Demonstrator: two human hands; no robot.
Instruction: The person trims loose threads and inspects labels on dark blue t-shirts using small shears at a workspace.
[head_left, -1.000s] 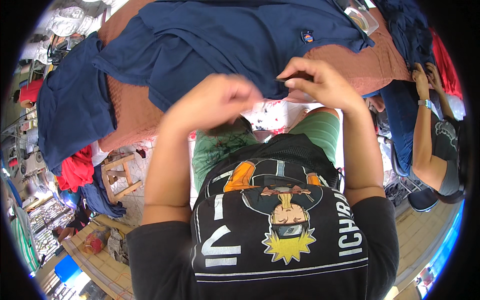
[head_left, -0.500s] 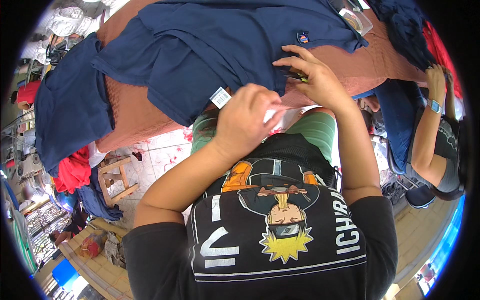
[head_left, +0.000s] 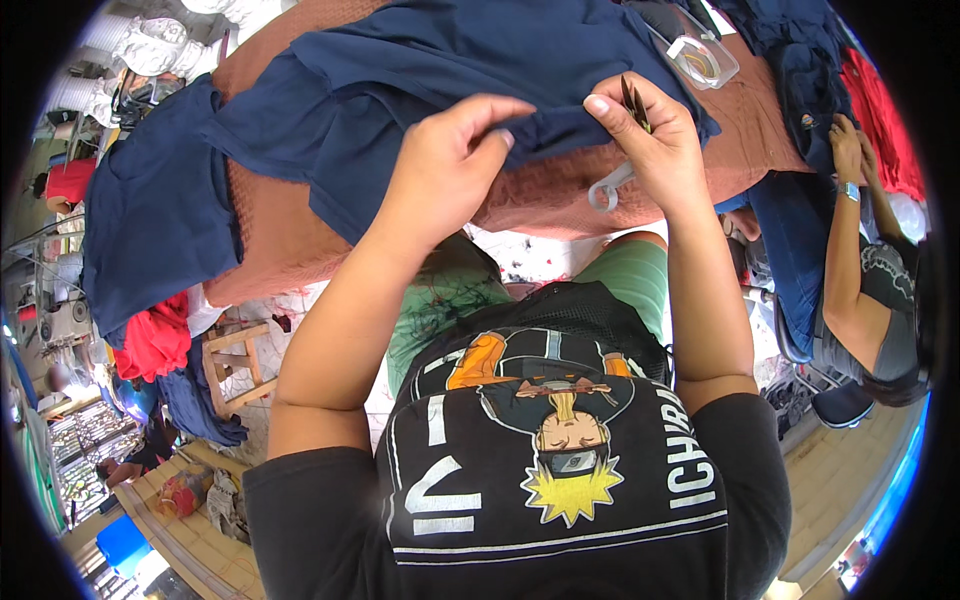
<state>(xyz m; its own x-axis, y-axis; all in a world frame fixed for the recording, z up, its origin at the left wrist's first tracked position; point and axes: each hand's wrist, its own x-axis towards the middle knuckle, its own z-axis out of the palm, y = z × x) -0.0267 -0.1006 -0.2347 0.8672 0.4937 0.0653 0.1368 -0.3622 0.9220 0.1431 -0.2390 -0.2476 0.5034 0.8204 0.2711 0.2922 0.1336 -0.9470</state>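
Observation:
Navy blue fabric [head_left: 400, 90], part of a garment, lies bunched across the table in front of me. My right hand [head_left: 655, 140] is closed around small dark-bladed thread snips [head_left: 634, 103], their points standing up past the fingers. Its thumb and forefinger meet at the fabric's near edge. Beside that wrist hangs a pale, curled strip [head_left: 604, 192]; what it is attached to is unclear. My left hand [head_left: 450, 160] is over the fabric, left of the right hand, thumb and forefinger apart with nothing visible between them. Its other fingers are mostly hidden.
A brown cloth [head_left: 560, 195] covers the table. At its far right sits a clear plastic container [head_left: 715, 65] with a roll inside. Another navy garment [head_left: 160, 210] drapes over the left end. To the right, a co-worker's hands [head_left: 848, 150] handle dark cloth. A wooden frame [head_left: 235, 365] stands at lower left.
Both hands have moved up, farther over the table. The near fabric edge has shifted away, and its white tag is out of sight. The curled strip and the snips' blades now show plainly.

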